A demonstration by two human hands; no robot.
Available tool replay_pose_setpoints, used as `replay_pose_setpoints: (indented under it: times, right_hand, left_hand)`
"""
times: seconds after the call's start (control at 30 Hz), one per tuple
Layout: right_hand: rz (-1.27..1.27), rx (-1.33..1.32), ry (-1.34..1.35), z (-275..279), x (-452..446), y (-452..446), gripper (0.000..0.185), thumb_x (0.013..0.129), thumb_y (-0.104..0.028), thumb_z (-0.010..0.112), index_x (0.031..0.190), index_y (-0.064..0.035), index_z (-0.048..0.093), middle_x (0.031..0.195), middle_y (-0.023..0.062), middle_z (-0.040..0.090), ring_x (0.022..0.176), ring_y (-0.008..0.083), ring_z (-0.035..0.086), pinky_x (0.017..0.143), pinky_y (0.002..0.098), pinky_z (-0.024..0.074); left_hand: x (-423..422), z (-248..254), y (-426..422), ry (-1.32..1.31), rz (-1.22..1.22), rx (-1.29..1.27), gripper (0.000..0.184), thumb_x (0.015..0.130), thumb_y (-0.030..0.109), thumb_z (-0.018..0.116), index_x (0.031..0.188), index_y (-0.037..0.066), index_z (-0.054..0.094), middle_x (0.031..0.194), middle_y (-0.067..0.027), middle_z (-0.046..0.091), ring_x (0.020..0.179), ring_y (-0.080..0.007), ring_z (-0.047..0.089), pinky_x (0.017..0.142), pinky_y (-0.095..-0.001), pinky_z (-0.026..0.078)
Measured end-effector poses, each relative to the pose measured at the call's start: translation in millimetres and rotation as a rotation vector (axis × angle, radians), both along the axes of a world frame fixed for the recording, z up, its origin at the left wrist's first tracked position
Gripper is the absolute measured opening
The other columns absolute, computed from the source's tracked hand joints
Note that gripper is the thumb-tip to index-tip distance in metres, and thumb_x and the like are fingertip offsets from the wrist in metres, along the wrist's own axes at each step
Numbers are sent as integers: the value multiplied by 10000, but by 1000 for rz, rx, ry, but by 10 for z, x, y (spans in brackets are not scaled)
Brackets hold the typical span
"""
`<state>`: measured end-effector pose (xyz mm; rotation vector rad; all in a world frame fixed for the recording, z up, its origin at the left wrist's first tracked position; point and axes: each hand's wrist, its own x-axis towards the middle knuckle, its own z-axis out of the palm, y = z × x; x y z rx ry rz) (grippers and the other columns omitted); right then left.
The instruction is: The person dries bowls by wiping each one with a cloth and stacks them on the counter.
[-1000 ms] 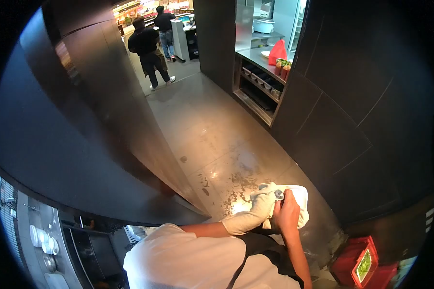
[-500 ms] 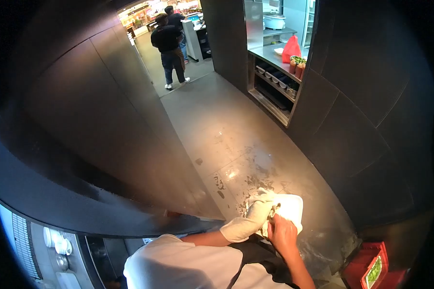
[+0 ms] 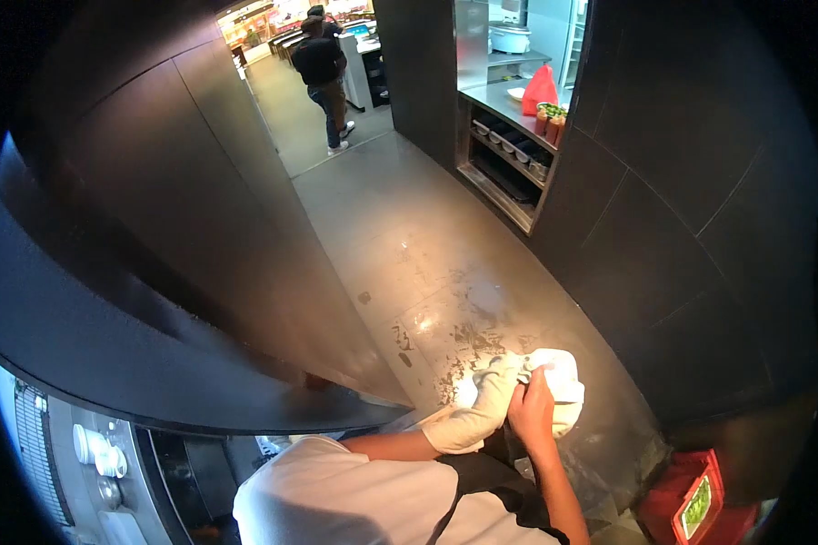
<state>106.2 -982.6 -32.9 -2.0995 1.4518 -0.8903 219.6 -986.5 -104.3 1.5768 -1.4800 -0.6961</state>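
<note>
A long cream glove or wrap covers my left hand [image 3: 497, 374] and forearm up to near the elbow. Its fingers are hard to make out. Bare and closed, my right hand [image 3: 533, 409] meets it in front of my body, fingers pressed on a white, cloth-like thing [image 3: 565, 377]. Folds hang to the right of my knuckles, washed out by bright light. Whether the white thing joins the cream covering, I cannot tell. Both hands are above the floor.
Wet dark marks spot the floor [image 3: 400, 245]. A red container [image 3: 686, 500] stands at lower right. Dark walls flank the passage, with a serving opening holding a red bag [image 3: 541, 91] and bottles. Far ahead, a person [image 3: 320, 82] stands near a counter; another is partly hidden.
The white thing has gone from a flat, squarish outline to a folded, drooping one. My right hand has moved slightly up. The distant person has stepped, and the view has shifted a little.
</note>
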Motion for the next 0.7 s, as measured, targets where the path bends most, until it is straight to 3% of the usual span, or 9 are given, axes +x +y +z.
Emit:
replay_pose_setpoints:
  times: [0.17, 0.23, 0.37, 0.47, 0.57, 0.6, 0.63, 0.67, 0.7]
  right_hand:
    - [308, 147, 293, 431, -359, 135, 138, 869, -106, 664, 958, -14, 614, 849, 240, 690, 819, 443, 677, 714, 518, 525]
    - [374, 69, 434, 517, -549, 121, 148, 828, -131, 705, 926, -34, 652, 818, 221, 707, 790, 410, 695, 705, 502, 537]
    - [10, -162, 676, 537, -713, -33, 237, 810, -96, 715, 1025, -28, 639, 898, 200, 726, 690, 371, 699, 617, 506, 551]
    - [-155, -282, 432, 644, -550, -136, 192, 866, -50, 651, 1046, -10, 595, 942, 229, 720, 688, 409, 684, 624, 511, 541]
    - [-124, -249, 50, 349, -426, -237, 170, 921, -72, 609, 1060, 13, 557, 918, 279, 680, 748, 487, 668, 672, 563, 519]
    - [-124, 36, -17, 482, -275, -139, 147, 939, -73, 597, 1040, 18, 541, 867, 306, 663, 768, 521, 646, 681, 585, 491]
    - [-101, 1, 7, 282, -269, -117, 165, 957, -100, 597, 1064, 10, 539, 818, 302, 657, 765, 519, 648, 678, 580, 491]
    - [-45, 50, 68, 319, -262, -77, 144, 957, -104, 598, 1044, 1, 555, 797, 282, 662, 757, 507, 656, 668, 568, 498]
    - [11, 96, 129, 400, -269, -40, 124, 958, -109, 599, 1024, -8, 570, 776, 262, 666, 750, 494, 664, 658, 555, 504]
  left_hand:
    - [77, 193, 124, 209, -63, -17, 250, 988, 160, 528, 1150, 14, 650, 1054, -124, 637, 897, -217, 654, 796, -369, 533]
    - [72, 223, 125, 86, -52, -24, 257, 985, 159, 531, 1158, 4, 643, 1061, -128, 636, 904, -221, 654, 808, -373, 535]
    - [-197, 183, -66, -415, 31, -45, 275, 979, 156, 538, 1173, -16, 630, 1074, -135, 633, 918, -228, 654, 831, -380, 538]
    - [-392, 213, -152, -757, 109, -56, 290, 974, 154, 542, 1184, -31, 621, 1084, -140, 631, 929, -234, 653, 848, -385, 541]
    - [-504, 329, -121, -1086, 192, -19, 307, 969, 152, 547, 1195, -46, 611, 1094, -146, 629, 939, -239, 653, 865, -390, 543]
    - [-500, 360, -134, -1051, 181, -23, 313, 968, 151, 549, 1199, -51, 608, 1098, -148, 629, 943, -241, 653, 871, -392, 544]
    - [-493, 334, -176, -668, 63, -8, 308, 946, 132, 587, 1196, -46, 610, 1095, -137, 635, 921, -240, 656, 853, -374, 551]
    - [-480, -217, -312, -535, 62, -357, 338, 889, 88, 632, 1201, -41, 607, 1095, -117, 668, 878, -204, 681, 793, -316, 556]
    - [-443, -110, -316, -310, 9, -277, 326, 894, 84, 627, 1196, -38, 608, 1090, -115, 667, 882, -202, 678, 794, -315, 554]
